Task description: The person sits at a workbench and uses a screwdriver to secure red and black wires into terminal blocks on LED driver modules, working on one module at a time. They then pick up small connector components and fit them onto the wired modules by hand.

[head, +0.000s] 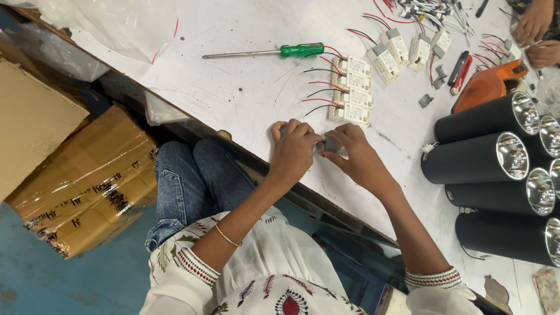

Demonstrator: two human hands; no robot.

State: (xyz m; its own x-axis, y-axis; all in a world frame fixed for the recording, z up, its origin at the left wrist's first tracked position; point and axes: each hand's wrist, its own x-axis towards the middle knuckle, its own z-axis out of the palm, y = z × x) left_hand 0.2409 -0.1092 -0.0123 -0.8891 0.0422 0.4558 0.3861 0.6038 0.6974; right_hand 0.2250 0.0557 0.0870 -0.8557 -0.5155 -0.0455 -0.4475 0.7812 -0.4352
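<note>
My left hand [294, 149] and my right hand [359, 156] meet near the edge of the white table [245, 99]. Together they pinch a small white and grey driver module [332, 146], which is mostly hidden by my fingers. Just beyond my hands lies a row of several white driver boxes [352, 90] with red and black wires pointing left. A green-handled screwdriver [280, 52] lies farther out on the table.
Several black cylindrical lamp housings [490, 157] lie at the right, with an orange tool [487, 84] behind them. More driver boxes [402, 49] and loose wires sit at the back. Another person's hands [534, 26] work at the top right. Wrapped cardboard boxes [87, 181] stand on the floor at left.
</note>
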